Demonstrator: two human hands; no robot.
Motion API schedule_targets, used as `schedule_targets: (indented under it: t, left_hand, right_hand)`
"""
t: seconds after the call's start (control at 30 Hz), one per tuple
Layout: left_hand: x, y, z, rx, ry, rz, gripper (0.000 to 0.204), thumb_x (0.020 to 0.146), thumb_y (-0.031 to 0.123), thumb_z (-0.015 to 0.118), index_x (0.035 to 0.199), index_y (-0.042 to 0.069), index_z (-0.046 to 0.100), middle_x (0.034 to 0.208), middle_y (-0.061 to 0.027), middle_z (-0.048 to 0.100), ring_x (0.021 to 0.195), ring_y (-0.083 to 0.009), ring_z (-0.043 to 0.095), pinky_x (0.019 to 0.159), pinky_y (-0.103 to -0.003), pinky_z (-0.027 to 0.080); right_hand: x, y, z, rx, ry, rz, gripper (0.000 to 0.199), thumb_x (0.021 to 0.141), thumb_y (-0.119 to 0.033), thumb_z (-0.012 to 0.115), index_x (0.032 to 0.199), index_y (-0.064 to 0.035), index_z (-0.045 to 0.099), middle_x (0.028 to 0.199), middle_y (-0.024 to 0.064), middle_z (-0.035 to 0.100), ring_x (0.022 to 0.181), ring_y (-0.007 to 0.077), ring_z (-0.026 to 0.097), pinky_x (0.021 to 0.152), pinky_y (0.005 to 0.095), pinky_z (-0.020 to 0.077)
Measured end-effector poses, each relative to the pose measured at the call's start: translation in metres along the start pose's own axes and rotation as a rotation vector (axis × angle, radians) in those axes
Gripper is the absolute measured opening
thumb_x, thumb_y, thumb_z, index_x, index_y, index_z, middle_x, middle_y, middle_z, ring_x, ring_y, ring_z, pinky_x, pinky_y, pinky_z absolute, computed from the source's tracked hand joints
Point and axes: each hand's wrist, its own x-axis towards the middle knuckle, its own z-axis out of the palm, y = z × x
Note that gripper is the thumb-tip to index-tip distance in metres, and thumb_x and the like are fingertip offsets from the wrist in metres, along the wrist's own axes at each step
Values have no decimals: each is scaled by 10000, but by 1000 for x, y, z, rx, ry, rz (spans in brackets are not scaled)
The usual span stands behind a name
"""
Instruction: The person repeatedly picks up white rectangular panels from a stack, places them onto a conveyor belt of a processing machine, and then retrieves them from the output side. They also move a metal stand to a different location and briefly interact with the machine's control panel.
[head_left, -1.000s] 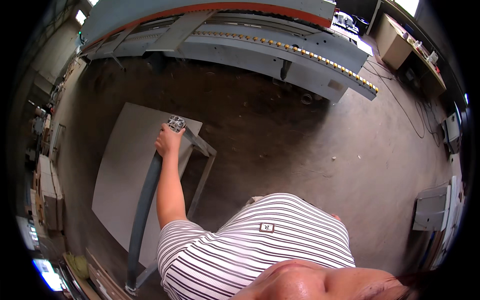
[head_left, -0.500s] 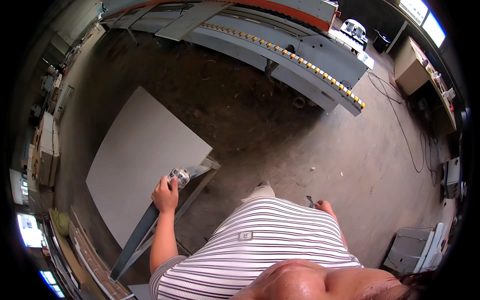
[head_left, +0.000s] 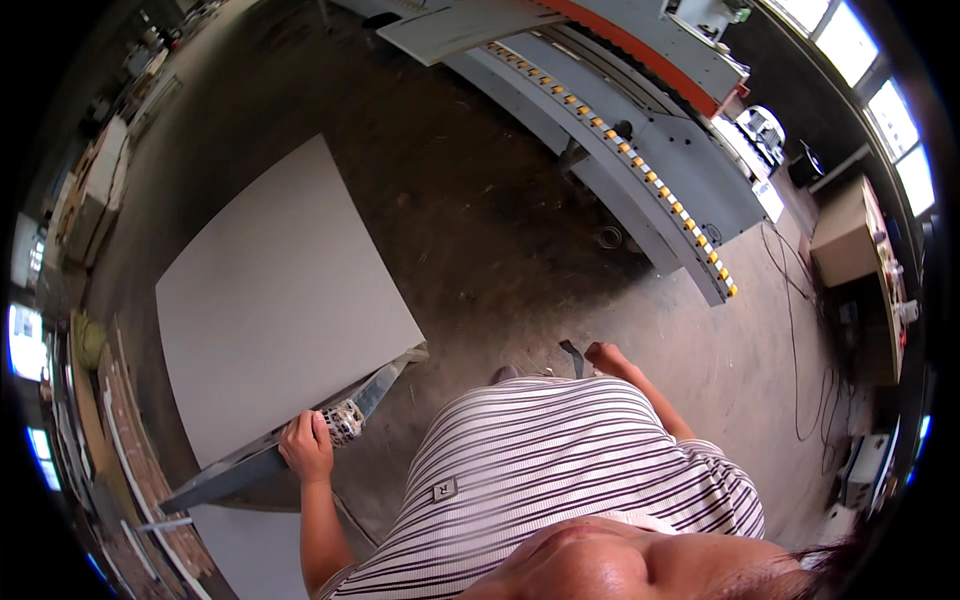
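My left hand [head_left: 306,446] is closed around a roundish, white-and-dark patterned thing [head_left: 342,424] whose kind I cannot make out. It is at the near edge of a large pale grey panel [head_left: 280,310]. Under that edge runs a grey metal support frame [head_left: 225,474]. Beyond my striped shirt, to the right, my right hand [head_left: 606,358] is held low with its fingers curled. Beside its fingers a dark strip-like thing [head_left: 572,357] sticks out and seems to be held; the grip itself is hidden.
Across the far side stands a long grey machine [head_left: 640,185] with a row of yellow rollers and another board [head_left: 460,28] on it. At right are a wooden desk [head_left: 845,235] and cables on the concrete floor [head_left: 700,400]. Stacked boards [head_left: 135,440] line the left.
My view has turned, and the machine appears further right. My left hand and the patterned thing sit lower in view, along the panel's near edge. My right hand has come forward with the dark strip.
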Motion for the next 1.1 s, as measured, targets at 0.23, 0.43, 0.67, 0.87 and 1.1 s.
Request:
schedule_targets:
  t: [0.23,0.43,0.67,0.87,1.1]
  left_hand:
    - [-42,14,0,52,66,-106,168,857,171,505,728,70,543,680,-124,584,659,-365,549,654,-455,417]
    - [-77,37,-2,7,-1,-261,165,831,155,496,700,72,552,677,-124,597,659,-352,543,681,-438,412]
    - [-117,70,-12,-16,-84,-453,196,823,199,524,676,80,580,650,-118,608,630,-369,536,624,-454,415]
    - [-147,98,-23,13,-139,-581,284,869,272,539,686,63,599,624,-118,602,608,-348,579,577,-427,424]
    - [-201,117,-21,-21,-110,-728,426,941,344,517,650,45,603,586,-91,579,572,-270,568,586,-402,420]
  right_hand:
    - [28,23,-31,85,-88,-33,237,859,-257,563,936,-79,700,935,193,681,876,365,661,756,454,531]
    - [30,80,-24,-610,-231,-496,188,873,-242,560,922,-120,694,1011,90,687,949,291,663,765,413,563]
    - [36,161,-34,-345,-202,-255,216,849,-269,585,869,-86,699,960,83,705,926,273,671,755,405,558]
    - [42,231,-30,-45,-196,-175,177,757,-231,662,820,-67,677,875,140,688,840,298,676,701,425,552]
    - [49,289,-6,-577,-107,-690,154,741,-178,668,857,-77,653,906,133,668,847,336,658,679,452,552]
